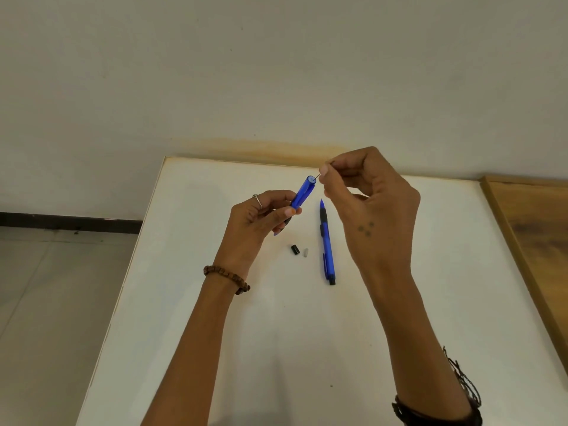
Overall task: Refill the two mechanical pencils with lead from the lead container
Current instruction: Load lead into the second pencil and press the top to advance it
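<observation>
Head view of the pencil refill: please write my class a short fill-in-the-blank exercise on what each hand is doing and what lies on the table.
1. The left hand holds a pencil whose colour is ____.
2. The right hand pinches a thin ____ at the held pencil's open top end.
3. The second pencil lies on the ____.
4. Beside the small black cap lies a small piece coloured ____.

Missing words: blue; lead; table; white

held pencil (302, 193) left of lying pencil (326, 241) | cap (295, 249), eraser (305, 253) between, on table (215, 333)
</observation>
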